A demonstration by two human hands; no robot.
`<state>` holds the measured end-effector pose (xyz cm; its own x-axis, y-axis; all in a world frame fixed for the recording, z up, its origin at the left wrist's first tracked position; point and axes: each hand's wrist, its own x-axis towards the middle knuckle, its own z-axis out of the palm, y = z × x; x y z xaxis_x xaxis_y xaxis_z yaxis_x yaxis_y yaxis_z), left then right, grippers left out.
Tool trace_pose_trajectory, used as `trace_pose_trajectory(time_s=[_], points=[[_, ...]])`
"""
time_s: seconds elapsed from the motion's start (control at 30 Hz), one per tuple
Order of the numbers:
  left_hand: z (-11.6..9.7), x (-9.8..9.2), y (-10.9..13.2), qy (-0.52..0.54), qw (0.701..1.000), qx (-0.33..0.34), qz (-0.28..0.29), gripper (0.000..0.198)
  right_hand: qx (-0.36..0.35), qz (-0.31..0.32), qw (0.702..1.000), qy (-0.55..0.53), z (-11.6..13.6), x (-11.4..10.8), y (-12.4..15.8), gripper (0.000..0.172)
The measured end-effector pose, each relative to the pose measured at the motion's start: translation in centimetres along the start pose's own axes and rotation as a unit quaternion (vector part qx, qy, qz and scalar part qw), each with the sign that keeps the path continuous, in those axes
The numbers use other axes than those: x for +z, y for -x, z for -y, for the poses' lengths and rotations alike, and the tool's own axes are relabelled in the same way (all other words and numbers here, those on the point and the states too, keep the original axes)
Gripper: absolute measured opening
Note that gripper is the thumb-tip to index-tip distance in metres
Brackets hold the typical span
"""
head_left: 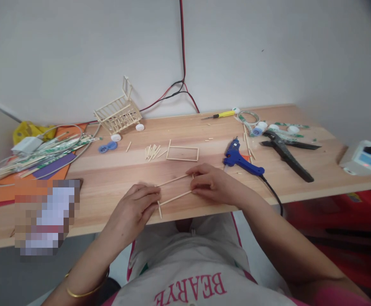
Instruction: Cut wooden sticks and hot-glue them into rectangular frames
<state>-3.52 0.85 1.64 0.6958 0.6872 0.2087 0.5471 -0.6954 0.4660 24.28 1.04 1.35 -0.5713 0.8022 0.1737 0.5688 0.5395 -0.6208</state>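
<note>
At the near edge of the tabletop point(109, 178), two sticks point(175, 198) lie roughly parallel. The left hand point(137, 208) pinches their left ends and the right hand point(210, 182) pinches their right ends. A frame point(182, 153) lies just beyond, with a glue gun point(239, 159) beside it.

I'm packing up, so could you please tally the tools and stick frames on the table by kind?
Glue gun: 1
Screwdriver: 1
Cutters: 1
Frames: 2, held frame and loose frame
Total: 5
</note>
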Motion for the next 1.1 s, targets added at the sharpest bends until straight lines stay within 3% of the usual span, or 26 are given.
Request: trace_pose_trajectory(time_s=[0.17, 0.3, 0.53, 0.73, 0.87, 1.1], points=[[0.0, 0.0, 0.0, -0.002, 1.000, 0.002, -0.004, 0.021, 0.009, -0.010, 1.000, 0.003, 0.1, 0.0, 0.1, 0.013], [0.1, 0.1, 0.0, -0.008, 1.000, 0.006, -0.002, 0.021, 0.049, -0.020, 0.998, 0.022, 0.1, 0.0, 0.1, 0.039], [-0.3, -0.4, -0.1, -0.014, 1.000, 0.005, 0.012, 0.021, 0.076, -0.027, 0.997, 0.001, -0.1, 0.1, 0.3, 0.052], [-1.9, -0.6, -1.9, -0.036, 0.999, -0.002, -0.026, 0.021, 0.088, -0.046, 0.995, -0.019, -0.1, -0.1, 0.1, 0.047], [-3.1, 1.0, -4.0, -0.032, 0.999, 0.008, -0.028, 0.022, 0.134, -0.097, 0.986, 0.027, -0.3, 0.0, -0.2, 0.014], [-3.8, 3.5, -5.6, -0.081, 0.997, -0.009, 0.016, 0.023, 0.191, -0.088, 0.974, 0.080, 0.1, 0.5, -0.7, 0.015]])
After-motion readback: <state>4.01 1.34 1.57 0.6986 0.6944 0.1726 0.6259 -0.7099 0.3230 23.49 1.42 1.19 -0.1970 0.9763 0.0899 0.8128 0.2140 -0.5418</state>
